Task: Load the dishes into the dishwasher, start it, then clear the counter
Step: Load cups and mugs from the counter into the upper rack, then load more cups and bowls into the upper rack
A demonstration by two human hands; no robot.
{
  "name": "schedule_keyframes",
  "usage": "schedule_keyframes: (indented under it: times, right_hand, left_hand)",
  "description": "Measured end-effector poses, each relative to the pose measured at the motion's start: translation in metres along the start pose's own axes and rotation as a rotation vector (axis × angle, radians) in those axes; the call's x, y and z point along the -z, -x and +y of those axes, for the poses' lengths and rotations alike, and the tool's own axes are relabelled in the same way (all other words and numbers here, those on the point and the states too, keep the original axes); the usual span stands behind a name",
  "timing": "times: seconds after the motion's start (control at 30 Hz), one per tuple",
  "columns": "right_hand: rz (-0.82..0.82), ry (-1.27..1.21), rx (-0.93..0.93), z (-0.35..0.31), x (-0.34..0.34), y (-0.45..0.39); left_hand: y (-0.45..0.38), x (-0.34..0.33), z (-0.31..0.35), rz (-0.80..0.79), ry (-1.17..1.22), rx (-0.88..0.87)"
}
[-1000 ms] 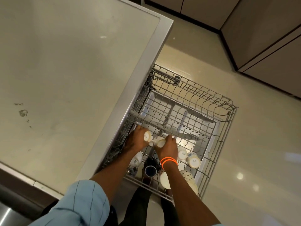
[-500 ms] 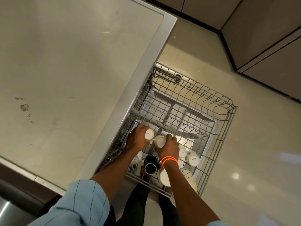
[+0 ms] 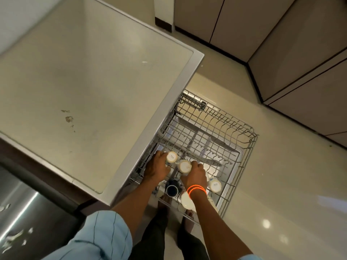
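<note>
Seen from above, a person stands at a pulled-out wire dishwasher rack, looking down past their own arms. Nearest the viewer, a pale blue striped sleeve covers the left forearm, and dark trousers and bare feet show on the glossy beige floor. At the near left, a strip of stainless steel sits below the worktop's edge.

Both arms reach down into the near part of the rack. The right wrist wears two bright orange bands. Just beside that wrist, at the rack's near edge, lies a white plate or bowl, and left of it a dark blue mug lies on its side with its opening facing up toward the camera. To the right of the wrist stands an upturned white cup, its base showing a small printed mark.

A little farther in, the left hand has its fingers curled round a white cup, held base-up. The right hand grips a second white cup in the same way, fingers wrapped over it. The two cups sit just beside each other over the rack's wires.

Beyond the hands, the rack's far rows of tines hold nothing, and the white dishwasher door shows through the wire. The rack slides out from under a large beige worktop with a grey rim, which fills the left of the scene and carries a few small brown stains. Farthest away, tan cabinet doors line the far and right sides of the floor.
</note>
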State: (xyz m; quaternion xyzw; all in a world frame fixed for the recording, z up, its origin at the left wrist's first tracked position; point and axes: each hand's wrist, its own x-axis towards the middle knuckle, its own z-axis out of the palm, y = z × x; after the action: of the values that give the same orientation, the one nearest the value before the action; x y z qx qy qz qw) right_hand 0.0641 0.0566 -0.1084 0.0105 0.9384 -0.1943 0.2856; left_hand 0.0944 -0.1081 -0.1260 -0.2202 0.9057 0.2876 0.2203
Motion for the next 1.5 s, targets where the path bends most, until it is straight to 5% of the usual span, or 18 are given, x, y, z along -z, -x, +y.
schedule_keyframes:
  times: [0.37, 0.67, 1.13, 1.5]
  right_hand:
    - [-0.076, 0.031, 0.198, -0.036, 0.044, 0.085]
    - [-0.166, 0.131, 0.572, -0.055, 0.027, 0.19]
    - [-0.403, 0.352, 1.151, -0.148, -0.073, 0.375]
    - [-0.535, 0.392, 1.339, -0.209, -0.175, 0.492]
  left_hand:
    - [0.123, 0.066, 0.025, 0.132, 0.15, 0.054]
    - [0.285, 0.07, -0.019, 0.397, 0.251, 0.264]
    - [0.551, 0.06, -0.16, 0.856, 0.412, 0.826]
    - [0.726, 0.002, -0.299, 0.989, 0.505, 1.338]
